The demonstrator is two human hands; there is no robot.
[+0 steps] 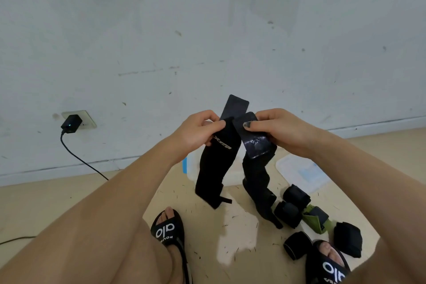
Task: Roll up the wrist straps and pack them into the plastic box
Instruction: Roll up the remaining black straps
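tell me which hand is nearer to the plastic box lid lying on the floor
Right. The right hand holds a black strap up above the floor on the lid's side; the left hand, gripping the other strap, is farther off.

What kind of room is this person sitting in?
Probably a plain room in a home, the person low over the floor. A scuffed white wall has a socket with a charger plugged in, and slippers are on the feet, with straps scattered on the floor.

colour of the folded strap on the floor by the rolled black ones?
Olive green strap; head view.
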